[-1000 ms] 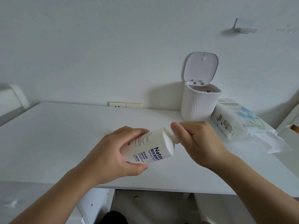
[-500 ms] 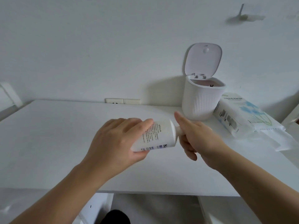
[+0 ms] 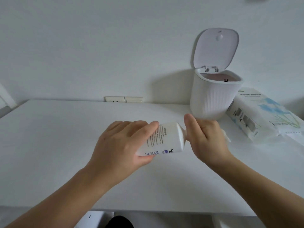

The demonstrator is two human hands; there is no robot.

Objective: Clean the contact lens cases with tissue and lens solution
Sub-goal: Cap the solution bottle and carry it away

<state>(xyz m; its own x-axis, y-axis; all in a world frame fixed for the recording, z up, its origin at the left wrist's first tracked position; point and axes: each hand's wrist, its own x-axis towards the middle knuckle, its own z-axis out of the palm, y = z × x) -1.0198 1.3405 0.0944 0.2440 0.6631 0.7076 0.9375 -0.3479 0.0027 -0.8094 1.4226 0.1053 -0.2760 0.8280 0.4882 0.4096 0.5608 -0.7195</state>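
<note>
Gripping the lens solution bottle (image 3: pixel 162 139) mid-body, the left hand (image 3: pixel 122 143) suits its light, smooth, squeezable plastic; the right hand (image 3: pixel 204 137) curls around its cap end, near the bin (image 3: pixel 212 99).

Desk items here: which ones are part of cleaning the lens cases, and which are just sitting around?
Part of the job:
- solution bottle, held sideways in the left hand
- right hand, at the bottle's cap end
- tissue paper pack, at the right of the desk

Just lying about:
- small bin, lid up
- wall socket

No lens case is visible.
</note>
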